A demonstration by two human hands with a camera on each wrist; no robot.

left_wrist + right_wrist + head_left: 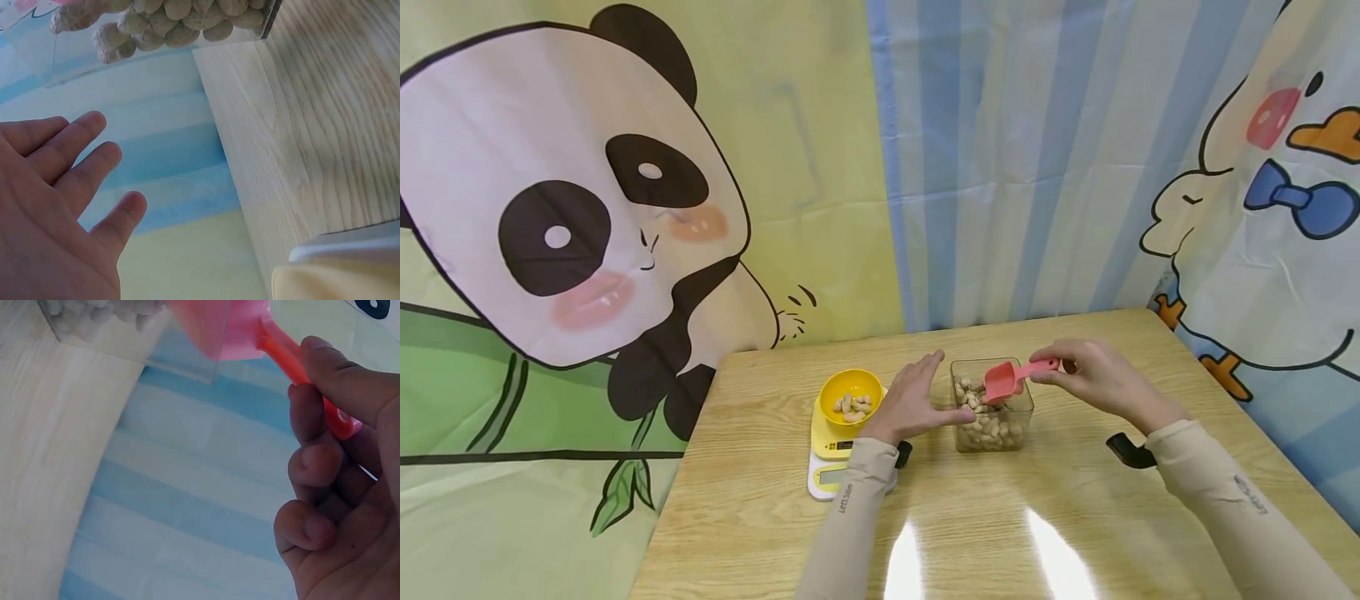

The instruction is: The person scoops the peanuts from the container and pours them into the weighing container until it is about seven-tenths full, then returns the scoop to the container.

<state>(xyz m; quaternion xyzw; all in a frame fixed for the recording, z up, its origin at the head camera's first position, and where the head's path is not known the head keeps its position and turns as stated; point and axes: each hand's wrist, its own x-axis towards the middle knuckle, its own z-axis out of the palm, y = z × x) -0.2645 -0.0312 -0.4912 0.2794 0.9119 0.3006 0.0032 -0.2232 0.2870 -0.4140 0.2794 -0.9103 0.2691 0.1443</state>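
My right hand (1093, 379) pinches the handle of a pink scoop (1002, 382) between thumb and fingers. The scoop's bowl is at the top of a clear square container (1028, 408) of unshelled peanuts (992, 432). In the right wrist view the scoop (234, 328) overlaps the container's wall; whether peanuts lie in it cannot be told. My left hand (913, 400) is spread beside the container's left side, fingers extended and holding nothing. The left wrist view shows those fingers (94, 169) apart from the container's wall, with peanuts (181, 22) behind the clear plastic.
Left of the container, a yellow bowl (831, 385) with several peanuts sits on a yellow and white kitchen scale (815, 477). The wooden table (752, 500) meets cartoon-printed curtains (820, 275) at its back edge.
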